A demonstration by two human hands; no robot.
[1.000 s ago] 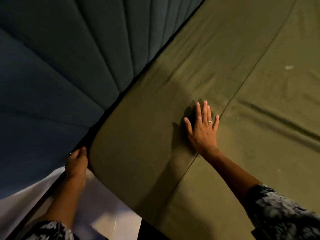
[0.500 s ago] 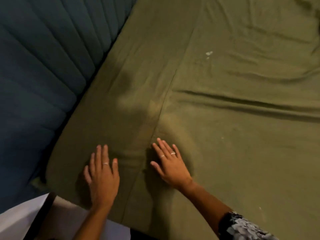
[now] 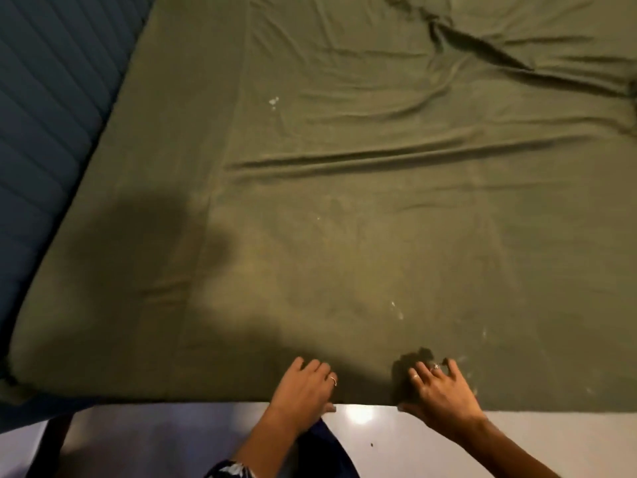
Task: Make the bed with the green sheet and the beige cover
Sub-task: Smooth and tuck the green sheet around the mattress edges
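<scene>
Green sheet (image 3: 344, 219) lies under your fingers at the near bed edge. Your left hand (image 3: 303, 388) rests flat on it, fingers (image 3: 312, 369) close together, thumb down over the edge. Your right hand (image 3: 443, 391), just beside it, has fingers (image 3: 422, 372) spread on the sheet, thumb at the edge too. Beyond the fingertips: a long crease across the middle, more wrinkles far right. Blue padded headboard (image 3: 44, 115) far left; glossy floor (image 3: 379, 432) below your wrists.

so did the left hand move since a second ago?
Yes. The left hand left the headboard corner and now rests at the sheet's near edge.
</scene>
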